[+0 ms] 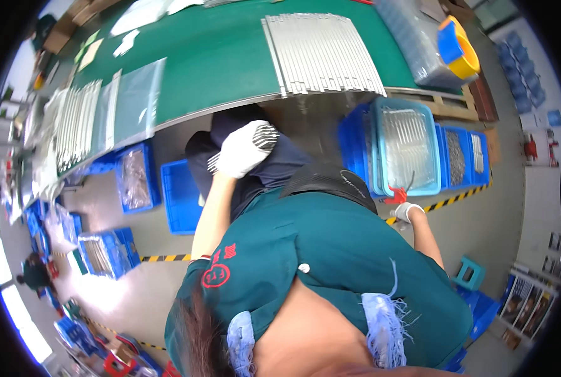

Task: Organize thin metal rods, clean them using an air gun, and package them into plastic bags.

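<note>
My left hand (pixel 241 152), in a white glove, is over my dark-trousered lap below the bench edge. Its fingers are curled in. Dark stripes show at both sides of the fist, and I cannot tell whether they belong to the glove or to something held. Out at the right, my right hand (pixel 410 213), also in a white glove, is closed at a red-handled tool (pixel 397 195) with a thin dark end. The tool's exact kind is too small to make out. It shows in front of the near edge of a light blue bin (pixel 435 151) containing bagged metal parts.
On the green bench (pixel 211 69) lies a row of pale metal strips (pixel 324 53). More strips (pixel 78 119) and clear bags (pixel 139 94) lie at its left. A yellow and blue tape dispenser (pixel 459 49) stands far right. Blue bins (pixel 178 198) are on the floor.
</note>
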The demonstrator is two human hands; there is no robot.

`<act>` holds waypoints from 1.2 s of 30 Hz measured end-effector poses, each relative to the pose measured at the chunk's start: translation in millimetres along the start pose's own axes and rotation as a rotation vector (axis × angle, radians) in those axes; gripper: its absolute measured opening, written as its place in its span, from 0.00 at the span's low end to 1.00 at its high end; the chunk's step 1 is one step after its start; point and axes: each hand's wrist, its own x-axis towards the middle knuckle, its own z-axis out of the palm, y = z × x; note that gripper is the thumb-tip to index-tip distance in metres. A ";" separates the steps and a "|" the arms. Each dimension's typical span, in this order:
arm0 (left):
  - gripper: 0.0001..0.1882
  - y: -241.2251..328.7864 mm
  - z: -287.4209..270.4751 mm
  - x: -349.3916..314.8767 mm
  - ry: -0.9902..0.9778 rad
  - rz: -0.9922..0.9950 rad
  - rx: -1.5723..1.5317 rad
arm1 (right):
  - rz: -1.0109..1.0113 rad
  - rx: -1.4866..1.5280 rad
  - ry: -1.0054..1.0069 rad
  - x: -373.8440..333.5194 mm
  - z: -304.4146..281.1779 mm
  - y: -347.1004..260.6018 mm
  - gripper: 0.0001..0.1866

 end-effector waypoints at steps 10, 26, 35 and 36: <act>0.12 12.9 -4.7 -0.3 0.046 -0.105 -0.095 | -0.861 0.012 0.229 -107.6 -41.2 -127.0 0.22; 0.27 12.0 -63.8 -86.4 0.356 -0.544 -0.679 | -1.657 -0.234 -0.090 -234.7 26.6 -351.2 0.35; 0.30 8.3 -66.7 -81.4 0.284 -0.609 -0.780 | -1.839 -0.389 0.054 -232.6 18.6 -366.2 0.28; 0.30 7.8 -65.7 -81.0 0.281 -0.615 -0.788 | -1.856 -0.398 0.118 -230.3 20.3 -366.1 0.27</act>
